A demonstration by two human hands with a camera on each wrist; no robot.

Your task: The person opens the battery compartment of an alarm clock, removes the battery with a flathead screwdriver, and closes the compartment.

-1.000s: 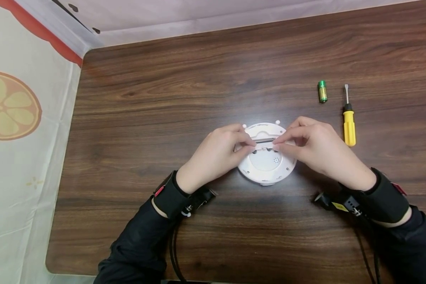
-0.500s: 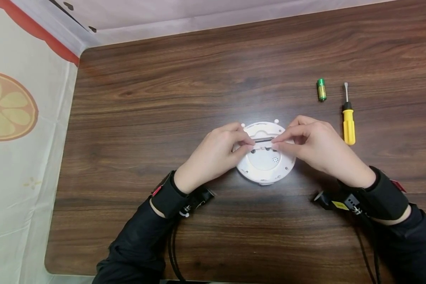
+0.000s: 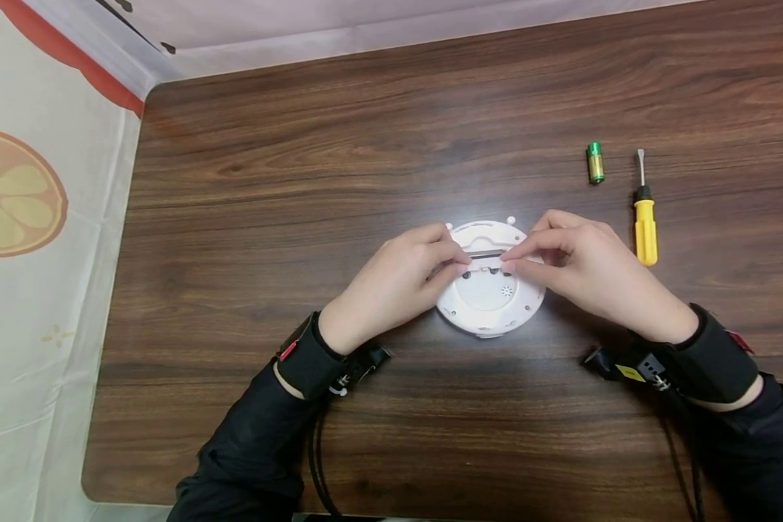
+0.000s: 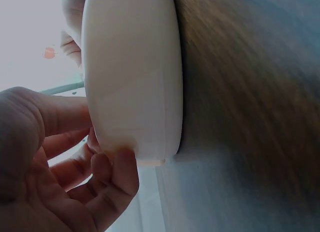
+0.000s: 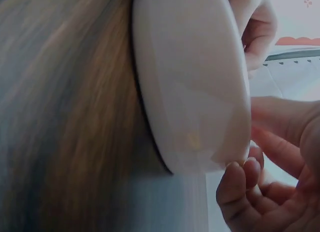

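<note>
On the wooden table (image 3: 365,145), slightly right of centre and near the front edge, the round white device (image 3: 489,304) lies face down in the same place as one second ago; neither hand has shifted on it beyond a slight drift of the whole view. The left hand (image 3: 398,283) still grips the device's left edge, with thumb and forefinger pinched at the left end of the dark slot (image 3: 486,254) that crosses its upper half. The right hand (image 3: 581,264) mirrors this, fingers curled and pinching at the slot's right end. The battery (image 3: 594,162) and the yellow screwdriver (image 3: 644,217) remain to the far right, well apart from the device and just beside each other.

The device is a shallow disc with a smooth rounded rim. Its upturned back shows a raised centre panel, a small cluster of perforations, several dark holes below the slot and two small white pegs at the far edge.

Both wrist views show only the disc's blank side wall against the blurred table, with fingertips (image 4: 120,167) under the rim. Fingertips cover the ends of the slot in the head view, so it cannot be told whether a separate part is being held there. The sleeves are cut off by the lower frame edge.
</note>
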